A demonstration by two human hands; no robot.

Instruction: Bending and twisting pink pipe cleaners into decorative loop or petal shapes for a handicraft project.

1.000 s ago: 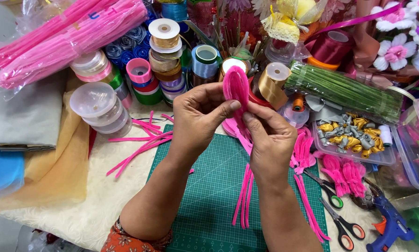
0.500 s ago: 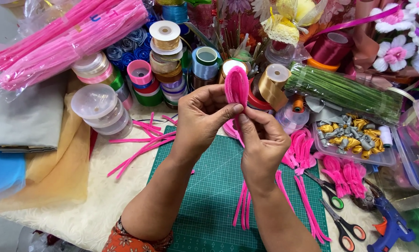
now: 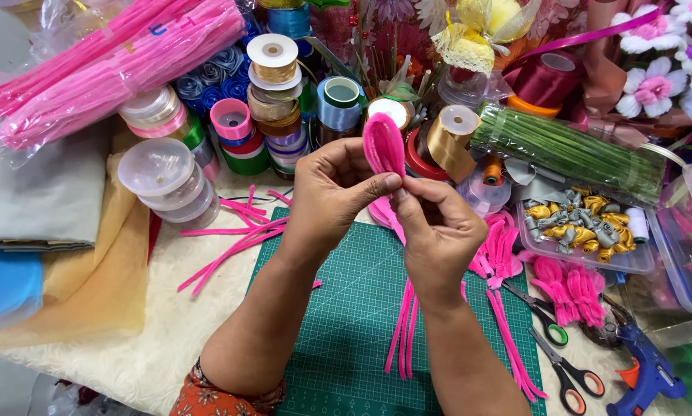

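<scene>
My left hand [image 3: 332,194] and my right hand [image 3: 438,228] meet above the green cutting mat [image 3: 346,323]. Together they pinch a pink pipe-cleaner petal loop [image 3: 384,146], which stands upright above my fingertips. Its loose pink stems [image 3: 404,331] hang down below my right wrist onto the mat. More finished pink loops [image 3: 500,250] lie on the mat's right edge, partly hidden by my right hand.
Ribbon spools [image 3: 275,73] and clear round tubs [image 3: 161,173] stand behind the mat. A bag of pink pipe cleaners [image 3: 115,69] lies far left, green stems [image 3: 569,150] at right. Scissors [image 3: 550,331], a blue glue gun [image 3: 646,370] and a tray of gold beads [image 3: 584,223] sit right.
My hands have shifted slightly; the fingers have worked along the base of the pink loop, and the hanging stems have swung a little.
</scene>
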